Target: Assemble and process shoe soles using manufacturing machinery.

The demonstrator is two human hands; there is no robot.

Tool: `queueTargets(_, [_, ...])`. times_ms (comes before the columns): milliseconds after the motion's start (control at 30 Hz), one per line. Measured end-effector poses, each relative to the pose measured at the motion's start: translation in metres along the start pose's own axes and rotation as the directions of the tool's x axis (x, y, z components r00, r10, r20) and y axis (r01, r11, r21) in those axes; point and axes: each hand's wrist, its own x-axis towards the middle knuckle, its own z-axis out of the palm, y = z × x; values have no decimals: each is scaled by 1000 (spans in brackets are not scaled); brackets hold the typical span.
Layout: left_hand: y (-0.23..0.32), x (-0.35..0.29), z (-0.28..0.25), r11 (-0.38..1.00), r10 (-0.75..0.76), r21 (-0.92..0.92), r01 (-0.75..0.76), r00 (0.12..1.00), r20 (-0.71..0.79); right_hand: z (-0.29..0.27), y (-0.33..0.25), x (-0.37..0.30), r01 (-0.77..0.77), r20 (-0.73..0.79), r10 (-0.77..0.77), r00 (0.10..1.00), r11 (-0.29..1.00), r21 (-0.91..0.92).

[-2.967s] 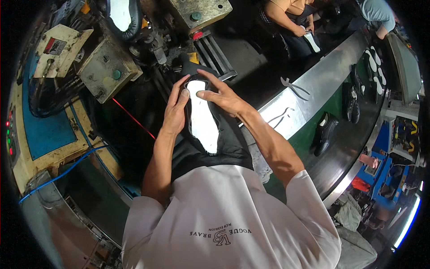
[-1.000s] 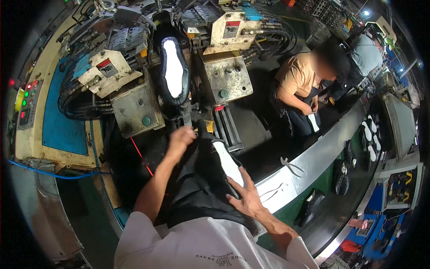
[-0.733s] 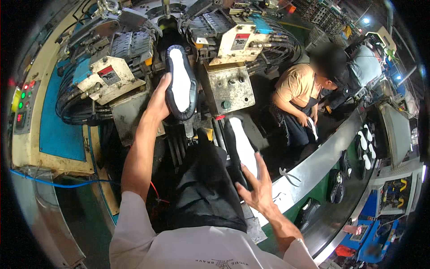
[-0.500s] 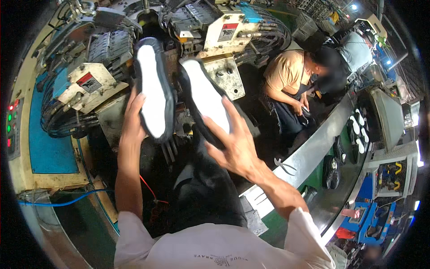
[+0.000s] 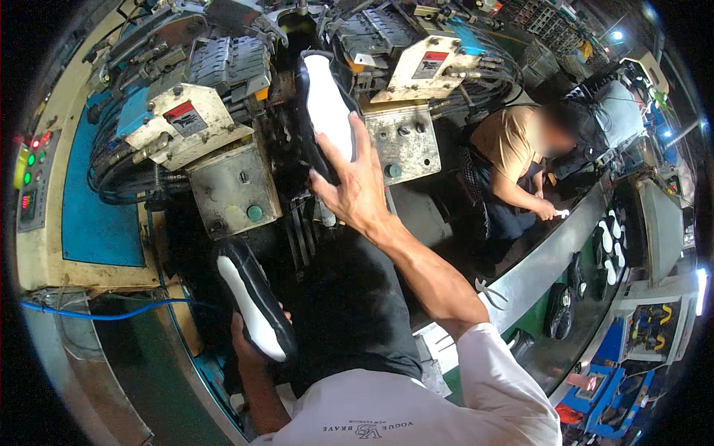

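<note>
My right hand [image 5: 351, 177] grips a black shoe upper [image 5: 331, 104] with a white sole-side board facing up, its fingers and thumb along the two sides of the lower end. The far end of this upper lies up against the machine's middle, between the two clamp units. Lower down and to the left, my left hand [image 5: 242, 343] is wrapped round a second black shoe upper [image 5: 253, 301], also white on its underside and tilted. Most of the left hand is hidden beneath that upper; only some fingertips and the thumb side show.
Two cream machine heads with hoses, the left head [image 5: 178, 123] and the right head [image 5: 424, 67], flank the middle. A control panel [image 5: 33, 178] with lit buttons stands far left. At right, a co-worker [image 5: 506, 149] sits beside a metal-edged bench [image 5: 535, 271] holding pincers [image 5: 491, 293] and several shoes [image 5: 558, 308].
My left hand has brought its upper down and left, away from the machine toward my lap. The right hand with the other upper has moved up toward the machine's middle. The whole view has shifted.
</note>
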Motion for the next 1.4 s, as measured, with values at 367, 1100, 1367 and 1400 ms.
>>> queueTargets(367, [-23, -39, -1, 986, 9, 163, 27, 975, -220, 8, -8, 2, 316, 113, -295, 949, 875, -367])
queueTargets(1100, [-44, 51, -22, 942, -52, 323, 89, 991, -119, 36, 15, 150, 242, 247, -168, 954, 920, -309])
queueTargets(1367, [-43, 90, 0, 953, -104, 271, 132, 988, -115, 24, 23, 165, 321, 89, -309, 947, 923, -212])
queueTargets(1400, [-43, 92, 3, 962, -95, 253, 106, 994, -54, 18, 17, 167, 325, 78, -316, 946, 919, -225])
